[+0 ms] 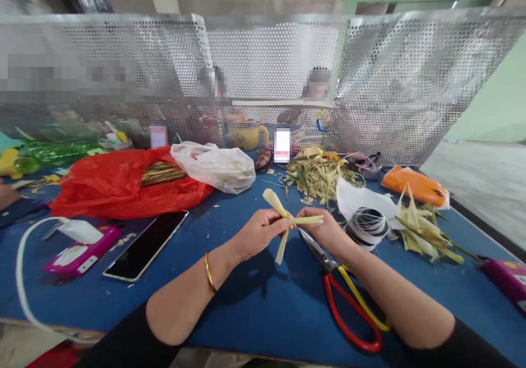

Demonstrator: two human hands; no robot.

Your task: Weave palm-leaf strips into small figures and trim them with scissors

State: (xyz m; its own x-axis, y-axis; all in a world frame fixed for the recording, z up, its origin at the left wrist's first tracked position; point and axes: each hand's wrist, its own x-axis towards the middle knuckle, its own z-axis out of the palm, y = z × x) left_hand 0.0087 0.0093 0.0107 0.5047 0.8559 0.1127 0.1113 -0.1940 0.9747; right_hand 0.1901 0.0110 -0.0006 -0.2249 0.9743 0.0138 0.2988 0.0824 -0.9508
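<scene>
Pale yellow-green leaf strips point(274, 201), perhaps corn husk, cross each other in front of me, one slanting and one pointing right. My left hand point(263, 230) is closed, its thumb and fingers pinching them where they cross. My right hand point(319, 230) meets them from the right, fingers bent and touching the strip; what its fingertips grip is partly hidden. Below my right hand and forearm lie scissors point(329, 265) with one red and one yellow handle. Beside my right wrist is a spool of white thread point(367, 228).
Leaf scraps point(318, 173) are heaped behind my hands; a husk bunch point(423, 225) and orange packet point(415, 184) lie right. Leftward are a phone point(147, 246), purple pack point(78, 257), red bag point(102, 182) and white bag point(216, 166). A perforated metal screen point(271, 56) closes the back; people sit behind.
</scene>
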